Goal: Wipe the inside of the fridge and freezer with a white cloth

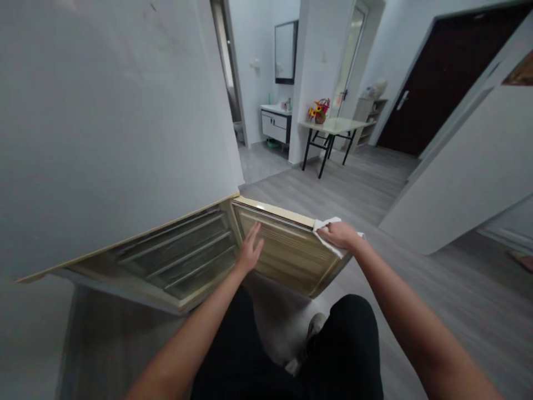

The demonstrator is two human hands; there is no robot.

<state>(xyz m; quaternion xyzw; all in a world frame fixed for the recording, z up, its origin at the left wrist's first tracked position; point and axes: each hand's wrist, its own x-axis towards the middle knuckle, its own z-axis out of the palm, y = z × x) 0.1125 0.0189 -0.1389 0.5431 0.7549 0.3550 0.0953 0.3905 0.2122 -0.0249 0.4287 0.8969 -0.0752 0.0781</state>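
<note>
Left hand (250, 251), fingers spread, braces the louvred panel (283, 253) while right hand (339, 234) presses a cloth (328, 223) on its edge.

The one view came from the person's head, looking forward and down along both forearms. It sat close above the left hand (249, 253) and right hand (339, 234), which lay on a low panel (287, 250) beside a wall (108, 122). The view was tilted, so the floor (358, 189) sloped, and it reached far to a table (333, 126) and door (441, 78).
</note>
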